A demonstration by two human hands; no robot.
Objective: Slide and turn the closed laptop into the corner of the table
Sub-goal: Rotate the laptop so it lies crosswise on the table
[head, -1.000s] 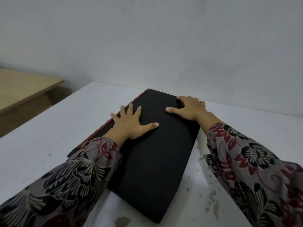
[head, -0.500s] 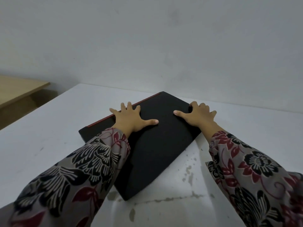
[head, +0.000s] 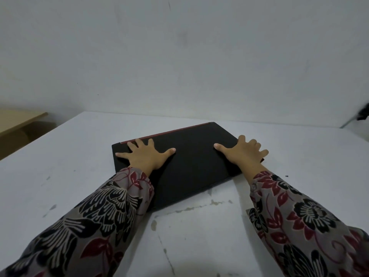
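A closed black laptop (head: 195, 168) with a red strip along its far edge lies flat on the white table (head: 60, 172). It sits askew, its far right corner pointing toward the wall. My left hand (head: 145, 156) rests palm down on the lid's left part with the fingers spread. My right hand (head: 241, 154) lies flat on the lid's right part, fingers spread and reaching over the right edge. Neither hand is closed around anything. My left sleeve hides the laptop's near left corner.
A grey wall (head: 179, 56) stands right behind the table's far edge. A lower wooden table (head: 18, 120) is off to the left, past the white table's left edge. A small dark object (head: 363, 114) shows at the far right. The tabletop has chipped, stained patches near me.
The laptop has slid away from me toward the wall and turned clockwise, its long red edge now running nearly across my view. Both hands stayed flat on the lid and spread further apart.
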